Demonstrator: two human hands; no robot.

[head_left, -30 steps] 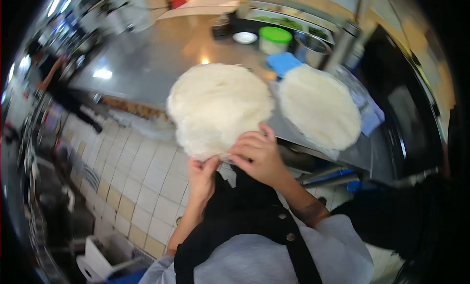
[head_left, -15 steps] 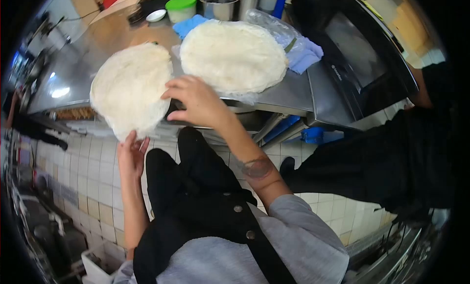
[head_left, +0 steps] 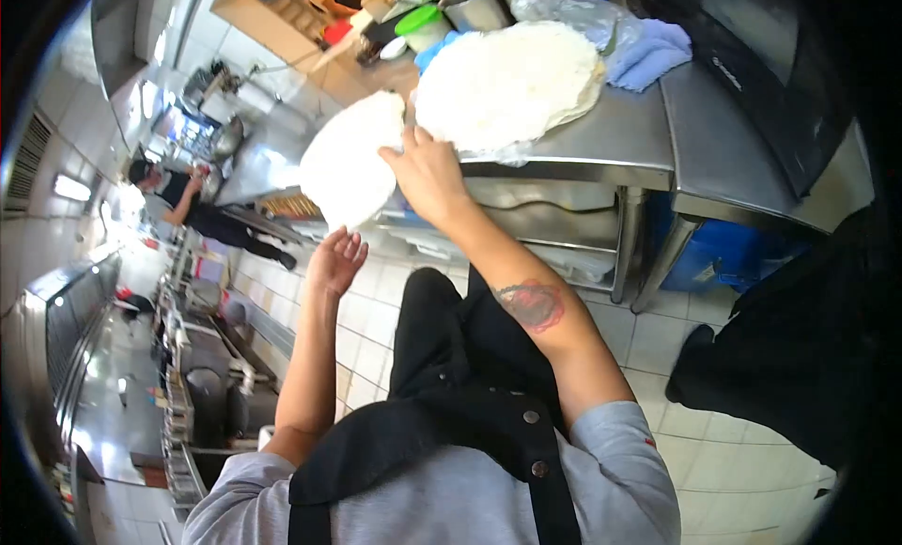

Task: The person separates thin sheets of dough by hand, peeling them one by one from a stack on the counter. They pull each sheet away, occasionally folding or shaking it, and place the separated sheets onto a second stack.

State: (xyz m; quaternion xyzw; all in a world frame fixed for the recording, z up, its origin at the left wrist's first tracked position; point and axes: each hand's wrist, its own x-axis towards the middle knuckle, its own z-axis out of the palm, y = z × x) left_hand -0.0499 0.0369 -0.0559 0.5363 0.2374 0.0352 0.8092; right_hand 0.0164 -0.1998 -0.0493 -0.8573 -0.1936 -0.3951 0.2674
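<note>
A thin, round, pale flatbread sheet [head_left: 348,160] reaches out past the counter's front edge. At its lower tip is my left hand [head_left: 340,261], palm up, thumb and fingertips closed on the edge and the other fingers loosely curled. My right hand [head_left: 430,177] is at the sheet's right side, fingers apart, with the fingertips at or over its edge; a firm grip there does not show. Just beyond lies a stack of similar flatbread sheets [head_left: 507,85], flat on the steel counter [head_left: 611,136].
Behind the stack are a green-lidded tub [head_left: 420,23], a metal pot [head_left: 474,9], clear plastic film and a blue cloth [head_left: 650,54]. A black appliance [head_left: 742,85] stands at right. Someone in dark trousers [head_left: 780,338] is close by on the right; another person [head_left: 202,207] stands farther left.
The view has swung left. The left flatbread sheet has come closer to the stack and to my right hand, along with my left hand at its tip.
</note>
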